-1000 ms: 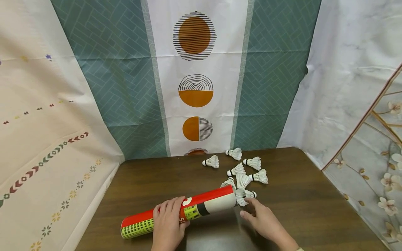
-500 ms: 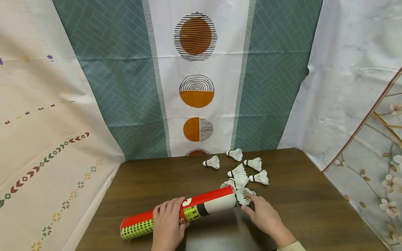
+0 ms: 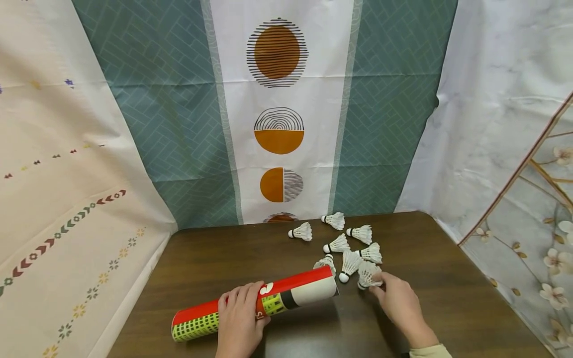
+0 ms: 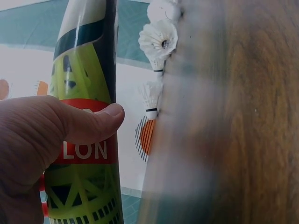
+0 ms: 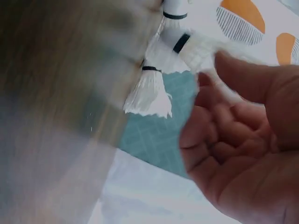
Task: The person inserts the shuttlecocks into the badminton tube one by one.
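Observation:
My left hand (image 3: 241,315) grips a red, yellow-green and white shuttlecock tube (image 3: 313,287) around its middle. The tube lies slanted, its white end raised toward the right; in the left wrist view, my thumb (image 4: 93,122) crosses its printed side. With thumb and fingertips, my right hand (image 3: 400,301) pinches the feather skirt of a white shuttlecock (image 3: 368,272), its cork pointing down and left, just right of the tube's end. Beside it another shuttlecock (image 3: 350,264) lies cork toward me. One more shuttlecock (image 3: 326,261) is partly hidden behind the tube.
Several more shuttlecocks lie farther back on the brown table (image 3: 215,268), including one shuttlecock (image 3: 301,231) apart at the left and one shuttlecock (image 3: 334,220) at the back edge. Patterned cloths (image 3: 277,99) hang behind and at both sides.
My right hand has taken hold of a shuttlecock by the tube's end and moved it right, its cork swinging from right to lower left. The shuttlecock beside it has shifted slightly. My left hand stays.

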A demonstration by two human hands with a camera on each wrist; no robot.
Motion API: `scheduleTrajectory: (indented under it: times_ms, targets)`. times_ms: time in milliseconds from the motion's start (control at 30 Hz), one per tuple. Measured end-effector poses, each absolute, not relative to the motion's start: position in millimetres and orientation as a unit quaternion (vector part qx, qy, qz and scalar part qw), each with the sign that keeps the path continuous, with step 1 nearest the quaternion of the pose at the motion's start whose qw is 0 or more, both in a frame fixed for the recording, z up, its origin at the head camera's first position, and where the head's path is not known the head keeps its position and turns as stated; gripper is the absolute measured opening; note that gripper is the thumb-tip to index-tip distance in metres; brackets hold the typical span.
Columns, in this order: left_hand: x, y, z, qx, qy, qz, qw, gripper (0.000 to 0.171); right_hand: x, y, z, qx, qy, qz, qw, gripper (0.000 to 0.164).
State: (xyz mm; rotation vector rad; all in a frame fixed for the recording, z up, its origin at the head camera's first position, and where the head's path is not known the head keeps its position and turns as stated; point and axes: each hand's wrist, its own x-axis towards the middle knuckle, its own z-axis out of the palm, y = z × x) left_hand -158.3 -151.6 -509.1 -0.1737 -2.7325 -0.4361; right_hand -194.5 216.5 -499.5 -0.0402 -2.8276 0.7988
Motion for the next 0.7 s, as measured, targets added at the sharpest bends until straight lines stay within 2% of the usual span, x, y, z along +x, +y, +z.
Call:
scheduleTrajectory:
  times_ms: [33,67,200,300,367,500,700]
  targets:
    - [-158.4,-151.2,-509.0,-0.061,-0.969,-0.154,0.183,0.089,-194.4,217.2,-499.3,-0.016,-0.951,0.282,0.124,0.014]
    - [-158.6,-150.6,-508.8,-0.062,-0.97,-0.153,0.181,0.089,-194.2,217.7,-498.5,-0.019,-0.943,0.301,0.144,0.012]
    - [-159.3,-148.7,-508.4,-0.061,-0.971,-0.151,0.174,0.089,-195.5,216.6,-490.0,-0.042,-0.873,0.468,0.13,0.024]
    - [-159.6,-147.6,-508.6,-0.062,-0.971,-0.151,0.172,0.089,-193.3,212.9,-481.9,-0.057,-0.801,0.591,0.078,0.035]
    - [-159.9,-146.8,-508.9,-0.063,-0.971,-0.152,0.175,0.089,-190.1,208.2,-478.5,-0.038,-0.773,0.631,0.051,0.036]
    - [-160.7,-144.2,-509.7,-0.069,-0.968,-0.153,0.187,0.089,-183.7,194.3,-476.5,0.035,-0.745,0.666,-0.019,0.035]
    - [-161.8,-139.8,-510.3,-0.079,-0.963,-0.152,0.206,0.09,-178.8,176.0,-478.5,0.156,-0.713,0.672,-0.128,0.043]
